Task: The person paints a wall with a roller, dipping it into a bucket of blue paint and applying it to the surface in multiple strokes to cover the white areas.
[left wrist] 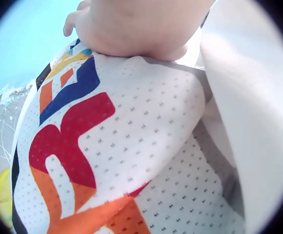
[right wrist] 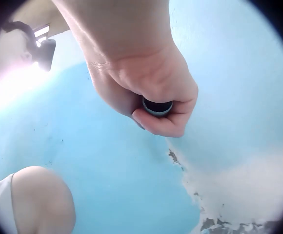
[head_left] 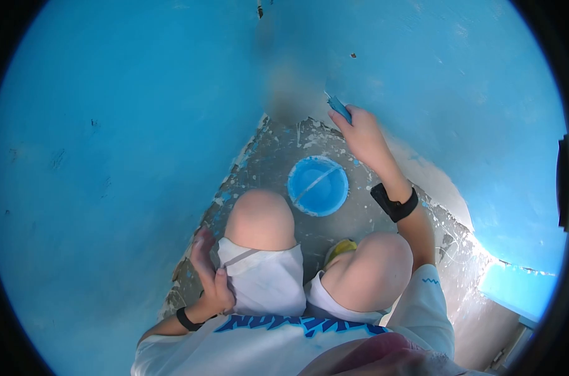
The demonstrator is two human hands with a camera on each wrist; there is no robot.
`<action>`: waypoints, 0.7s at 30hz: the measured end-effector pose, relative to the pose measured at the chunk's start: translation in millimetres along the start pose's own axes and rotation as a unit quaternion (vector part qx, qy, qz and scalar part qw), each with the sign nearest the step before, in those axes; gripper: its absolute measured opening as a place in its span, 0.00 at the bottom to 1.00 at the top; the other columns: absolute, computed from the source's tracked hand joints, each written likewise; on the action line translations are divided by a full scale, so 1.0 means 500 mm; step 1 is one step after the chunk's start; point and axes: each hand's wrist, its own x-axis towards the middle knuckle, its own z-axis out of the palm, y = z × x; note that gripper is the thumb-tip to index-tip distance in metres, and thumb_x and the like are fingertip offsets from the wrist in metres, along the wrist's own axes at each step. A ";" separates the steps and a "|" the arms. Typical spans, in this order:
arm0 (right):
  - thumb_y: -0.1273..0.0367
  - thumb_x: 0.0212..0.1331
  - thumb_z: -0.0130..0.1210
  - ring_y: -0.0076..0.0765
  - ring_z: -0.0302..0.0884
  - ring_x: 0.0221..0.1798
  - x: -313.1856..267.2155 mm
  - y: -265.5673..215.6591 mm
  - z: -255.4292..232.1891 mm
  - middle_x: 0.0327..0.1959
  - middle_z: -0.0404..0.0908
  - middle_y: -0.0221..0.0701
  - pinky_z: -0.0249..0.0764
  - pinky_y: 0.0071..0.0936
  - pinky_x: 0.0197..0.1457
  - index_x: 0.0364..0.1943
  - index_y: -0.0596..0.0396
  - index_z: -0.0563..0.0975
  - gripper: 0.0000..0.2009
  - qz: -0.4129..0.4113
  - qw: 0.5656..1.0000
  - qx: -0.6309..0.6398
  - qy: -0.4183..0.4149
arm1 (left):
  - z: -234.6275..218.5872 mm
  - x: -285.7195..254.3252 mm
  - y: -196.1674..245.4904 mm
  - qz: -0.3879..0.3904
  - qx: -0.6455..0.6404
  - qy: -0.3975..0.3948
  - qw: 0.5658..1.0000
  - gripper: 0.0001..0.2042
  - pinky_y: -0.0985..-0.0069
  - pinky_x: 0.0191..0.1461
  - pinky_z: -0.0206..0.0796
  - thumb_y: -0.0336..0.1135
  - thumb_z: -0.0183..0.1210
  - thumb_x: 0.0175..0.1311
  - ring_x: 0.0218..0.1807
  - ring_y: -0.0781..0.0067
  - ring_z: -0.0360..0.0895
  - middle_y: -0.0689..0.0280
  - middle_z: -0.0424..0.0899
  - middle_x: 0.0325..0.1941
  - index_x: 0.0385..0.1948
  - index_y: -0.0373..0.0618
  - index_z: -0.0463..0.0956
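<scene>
I squat in a corner between two blue-painted walls. My right hand grips a paintbrush whose blue bristles meet the right wall low down, near an unpainted grey patch. In the right wrist view my fingers curl round the brush's dark handle end. A round bucket of blue paint stands on the floor between my knees and the corner. My left hand rests on my left thigh against the white shorts, fingers straight, thumb on the fabric.
The concrete floor is spattered with paint. Bare plaster shows along the foot of the right wall. A yellow object lies under my right knee. A lit opening sits at the lower right.
</scene>
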 end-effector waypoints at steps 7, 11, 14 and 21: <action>0.53 0.68 0.56 0.55 0.77 0.28 -0.084 0.178 0.021 0.23 0.77 0.48 0.69 0.43 0.34 0.35 0.64 0.79 0.22 0.059 0.994 -0.035 0.084 | 0.003 0.004 0.008 -0.010 0.000 0.002 1.000 0.34 0.48 0.75 0.50 0.47 0.44 0.74 0.77 0.44 0.54 0.40 0.50 0.77 0.72 0.32 0.46; 0.54 0.68 0.56 0.50 0.75 0.27 -0.250 0.248 -0.037 0.22 0.75 0.48 0.68 0.41 0.33 0.36 0.64 0.79 0.21 0.116 0.978 -0.103 0.141 | 0.003 0.007 -0.003 -0.019 -0.010 -0.013 1.000 0.34 0.47 0.75 0.50 0.48 0.43 0.74 0.76 0.43 0.55 0.39 0.50 0.77 0.72 0.33 0.45; 0.56 0.69 0.57 0.42 0.68 0.24 -0.368 0.265 -0.073 0.20 0.70 0.45 0.64 0.39 0.31 0.34 0.65 0.77 0.20 0.164 0.961 -0.103 0.195 | 0.007 0.012 0.002 -0.026 -0.029 -0.030 0.999 0.34 0.46 0.75 0.50 0.48 0.43 0.74 0.76 0.43 0.56 0.39 0.50 0.77 0.72 0.34 0.45; 0.58 0.71 0.55 0.33 0.59 0.24 -0.568 0.348 -0.140 0.19 0.63 0.38 0.59 0.36 0.29 0.31 0.65 0.74 0.20 0.287 0.905 -0.127 0.287 | 0.018 0.022 -0.007 -0.045 -0.050 -0.040 0.997 0.36 0.44 0.75 0.50 0.53 0.44 0.72 0.76 0.42 0.55 0.39 0.50 0.77 0.73 0.37 0.45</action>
